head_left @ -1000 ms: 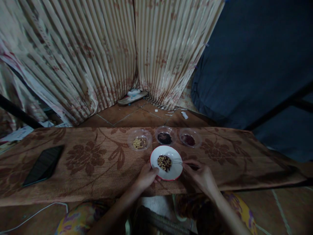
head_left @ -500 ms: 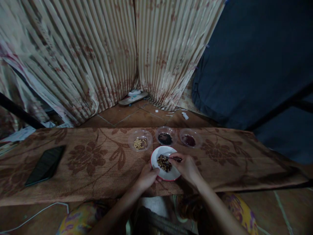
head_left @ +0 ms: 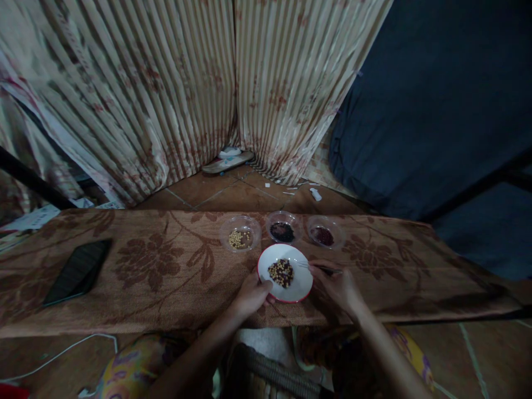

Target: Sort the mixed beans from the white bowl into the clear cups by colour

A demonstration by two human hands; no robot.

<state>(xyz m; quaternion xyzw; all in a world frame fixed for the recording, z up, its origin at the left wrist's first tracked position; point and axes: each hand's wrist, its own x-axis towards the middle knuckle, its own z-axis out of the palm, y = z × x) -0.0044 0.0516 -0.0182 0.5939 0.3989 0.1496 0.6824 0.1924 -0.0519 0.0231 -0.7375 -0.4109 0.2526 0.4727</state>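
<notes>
My left hand (head_left: pixel 252 291) grips the near left edge of a white bowl with a red rim (head_left: pixel 301 284), thumb over the rim. In the bowl lies a mixed heap of pale yellow and dark beans (head_left: pixel 280 272). My right hand (head_left: pixel 336 284) is closed around a fork (head_left: pixel 302 264), whose tines reach over the bowl's right edge, apart from the heap. Just behind stand three clear plastic bowls: one with yellow beans (head_left: pixel 239 239), one with black grains or beans (head_left: pixel 285 231), and one with dark red beans (head_left: pixel 324 236).
A brown flowered cloth (head_left: pixel 199 299) covers the low table. A dark tablet or phone (head_left: pixel 78 271) lies at its left. Beyond are striped curtains (head_left: pixel 187 94), a dark blue cloth (head_left: pixel 436 111) and small white scraps (head_left: pixel 315 194) on the tiled floor.
My right hand has drawn the fork out of the beans, moving right to the bowl's edge. The white bowl looks more tilted, in my left hand. The view has shifted slightly.
</notes>
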